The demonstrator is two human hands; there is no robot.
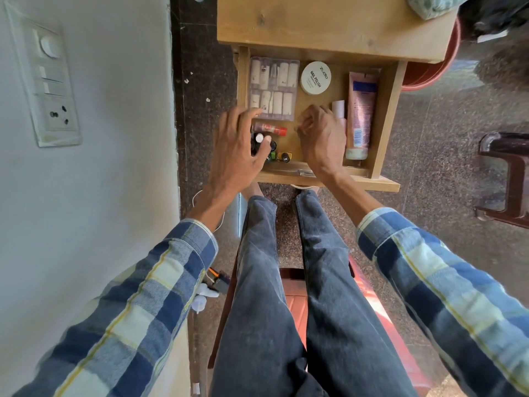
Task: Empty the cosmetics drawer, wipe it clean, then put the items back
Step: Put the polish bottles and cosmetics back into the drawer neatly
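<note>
The person sat with jeans-clad legs [286,282] running up toward the open drawer [386,110], which stood pulled out from under a wooden table [329,24] at 12 o'clock. Both plaid sleeves [128,310] reached forward into it.

The left hand [237,147] hovered over the drawer's near left corner, fingers spread and straight, its tips over a cluster of small bottles [274,151] with dark and white caps; whether it touched them could not be told. A red-capped tube [272,129] lay just beyond those bottles.

The right hand [320,136] sat at the drawer's middle with fingers curled inward; what, if anything, it pinched was hidden.

At 3 o'clock from the right hand a pink tube [361,110] lay along the drawer's right wall, with a small white bottle [338,107] between them. Farther in, a clear case [273,87] of white rolls filled the far left, and a round tin [315,77] sat beside it.
</note>
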